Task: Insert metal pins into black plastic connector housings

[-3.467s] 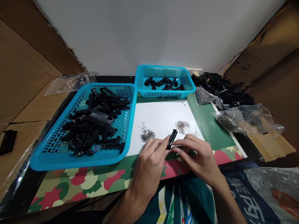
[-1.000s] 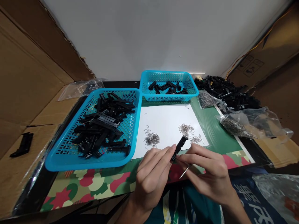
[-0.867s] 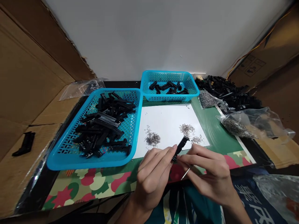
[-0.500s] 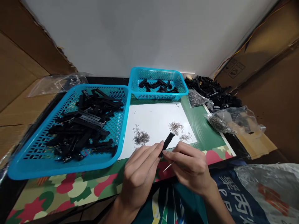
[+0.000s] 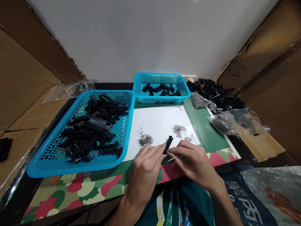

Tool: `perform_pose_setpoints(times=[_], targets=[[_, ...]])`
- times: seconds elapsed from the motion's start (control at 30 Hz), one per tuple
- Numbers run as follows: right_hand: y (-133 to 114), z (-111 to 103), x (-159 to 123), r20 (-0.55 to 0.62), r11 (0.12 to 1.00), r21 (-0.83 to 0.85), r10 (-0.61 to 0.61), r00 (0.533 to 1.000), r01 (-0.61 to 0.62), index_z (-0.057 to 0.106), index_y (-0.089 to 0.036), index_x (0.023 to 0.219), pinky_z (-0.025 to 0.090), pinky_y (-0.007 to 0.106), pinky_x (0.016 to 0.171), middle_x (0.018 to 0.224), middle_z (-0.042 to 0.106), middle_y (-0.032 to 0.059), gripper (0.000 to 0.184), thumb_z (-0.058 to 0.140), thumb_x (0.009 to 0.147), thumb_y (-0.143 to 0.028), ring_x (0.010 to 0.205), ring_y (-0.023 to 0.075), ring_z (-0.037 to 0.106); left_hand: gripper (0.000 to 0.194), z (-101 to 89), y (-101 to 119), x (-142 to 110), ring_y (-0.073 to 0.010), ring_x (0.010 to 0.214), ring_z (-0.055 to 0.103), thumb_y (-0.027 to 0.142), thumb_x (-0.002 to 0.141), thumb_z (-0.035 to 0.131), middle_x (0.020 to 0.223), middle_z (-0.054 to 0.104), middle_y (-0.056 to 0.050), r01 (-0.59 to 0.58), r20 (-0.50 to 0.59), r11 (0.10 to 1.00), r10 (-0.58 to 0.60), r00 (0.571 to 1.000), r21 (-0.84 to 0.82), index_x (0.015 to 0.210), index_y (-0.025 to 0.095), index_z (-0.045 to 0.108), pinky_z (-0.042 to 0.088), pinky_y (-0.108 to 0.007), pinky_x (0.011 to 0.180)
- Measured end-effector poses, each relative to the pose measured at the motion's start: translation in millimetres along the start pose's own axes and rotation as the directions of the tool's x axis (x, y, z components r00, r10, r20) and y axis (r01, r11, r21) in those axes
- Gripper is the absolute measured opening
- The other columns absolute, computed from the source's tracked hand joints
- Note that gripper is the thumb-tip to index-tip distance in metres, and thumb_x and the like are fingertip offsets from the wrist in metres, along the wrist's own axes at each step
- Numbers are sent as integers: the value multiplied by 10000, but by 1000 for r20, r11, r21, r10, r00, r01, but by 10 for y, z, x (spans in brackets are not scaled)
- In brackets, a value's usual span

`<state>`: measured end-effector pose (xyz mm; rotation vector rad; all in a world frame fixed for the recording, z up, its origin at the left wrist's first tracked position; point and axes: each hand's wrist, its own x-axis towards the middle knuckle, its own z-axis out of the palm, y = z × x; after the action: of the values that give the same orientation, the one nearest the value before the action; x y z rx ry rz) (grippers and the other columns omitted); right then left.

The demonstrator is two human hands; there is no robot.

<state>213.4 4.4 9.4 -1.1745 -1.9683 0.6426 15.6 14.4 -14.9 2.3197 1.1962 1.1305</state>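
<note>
My left hand [image 5: 149, 164] is closed around the lower end of a narrow black plastic part [image 5: 168, 144], which points up and away from me. My right hand [image 5: 194, 158] is closed too, holding a thin metal rod [image 5: 172, 158] with a pointed tip. Its thumb and forefinger meet the lower end of the black part; whether they pinch something small there I cannot tell. Just beyond the hands, on a white sheet [image 5: 157, 121], lie a pile of small bent wire pieces [image 5: 145, 140] to the left and a similar pile [image 5: 179, 130] to the right.
A large blue basket [image 5: 130, 125] of black parts stands at left; a smaller blue basket [image 5: 162, 100] with several parts is at the back. Black parts [image 5: 216, 94] are heaped at back right, beside clear bags of metal pieces [image 5: 222, 124]. Cardboard [image 5: 277, 103] walls the right side.
The black part has turned in my left hand and now shows its grooved side. My right hand stays close to its lower end. The whole view has shifted slightly.
</note>
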Motion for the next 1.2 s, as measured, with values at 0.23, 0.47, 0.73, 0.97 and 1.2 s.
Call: perform_pose_setpoints(times=[0.23,0.47,0.73,0.97,1.2], targets=[[24,-23,19,-47,984,93,157,987,-152,794,-228,1145,509,277,691,907,708,29,246,623,1010,-114,773,161,658,377,26,-40,45,-244,921,630,36,960,693,1035,729,-56,34,37,995,-38,999,98,1276,234,750,597,-351,715],[25,51,106,-155,976,159,177,972,-152,817,-253,1167,556,317,823,1052,714,69,264,575,1076,-203,962,196,696,292,58,-34,40,-252,958,625,75,994,666,1042,701,-63,82,64,983,-93,994,161,1240,211,742,582,-388,771],[36,130,268,-397,887,394,402,825,-242,849,-201,1001,643,343,730,855,813,55,114,783,936,-267,767,211,781,338,76,-28,61,-249,940,622,53,957,712,1021,676,-50,105,63,984,-115,991,141,1259,204,728,568,-375,760],[-21,370,366,-308,771,599,472,826,-216,740,-185,927,687,363,780,857,836,61,108,729,970,-283,797,231,825,307,51,17,74,-247,959,614,-5,933,707,1019,668,-47,108,84,985,-120,989,134,1178,179,734,561,-382,792],[-58,434,322,-263,853,441,421,868,-280,706,-213,871,649,286,747,858,833,43,148,666,1004,-263,838,220,830,235,54,46,73,-218,853,578,-53,913,689,894,586,-23,149,101,980,-164,981,134,995,161,743,506,-343,708]])
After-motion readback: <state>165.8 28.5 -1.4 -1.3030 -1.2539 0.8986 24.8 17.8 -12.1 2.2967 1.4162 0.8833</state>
